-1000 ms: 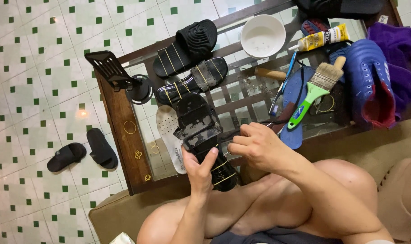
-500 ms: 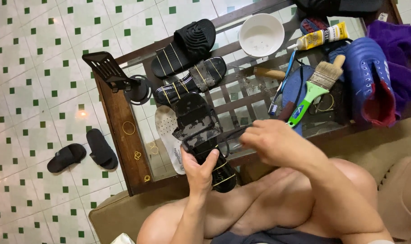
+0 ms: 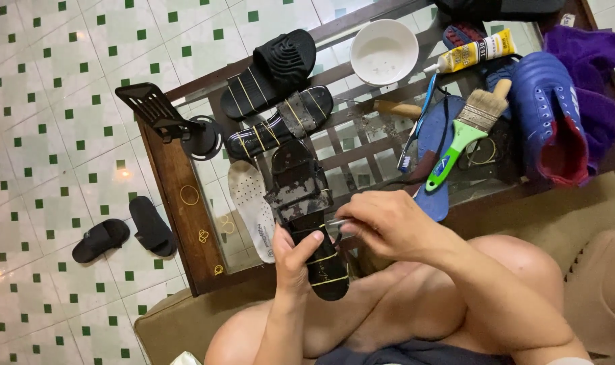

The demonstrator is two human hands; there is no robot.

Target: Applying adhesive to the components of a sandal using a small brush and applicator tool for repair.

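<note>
At the near edge of the counter (image 3: 179, 223), low in the view, the left hand (image 3: 295, 255) grips a black slide sandal (image 3: 307, 216) from its 9 o'clock side, thumb laid across the sole, fingers clenched around it. Yellow rubber bands cross the sandal's heel end, and its strap looks scuffed and grey. The right hand (image 3: 388, 226) comes in from 3 o'clock, its fingers pinched on a small pale object at the sandal's edge; what that object is cannot be told. Just beside the sandal at 9 o'clock lies a white insole (image 3: 250, 206). At 12 o'clock from it, two more black sandals (image 3: 274, 101) bound with yellow bands lie side by side, and at 10 o'clock a black stand (image 3: 165, 118) rests on the counter's wooden rim. Loose yellow rubber bands (image 3: 189, 195) dot that rim. Farther at 1 o'clock sits a white bowl (image 3: 384, 51), with a yellow glue tube (image 3: 473, 55) at its 3 o'clock. A paintbrush with a green handle (image 3: 459, 138) lies on a blue sole at 2 o'clock from the hands, near a blue shoe (image 3: 547, 115) and a purple cloth (image 3: 595, 74). On the tiled floor (image 3: 51, 101) at 9 o'clock, well apart from the counter, a pair of black slippers (image 3: 125, 230) lies.
</note>
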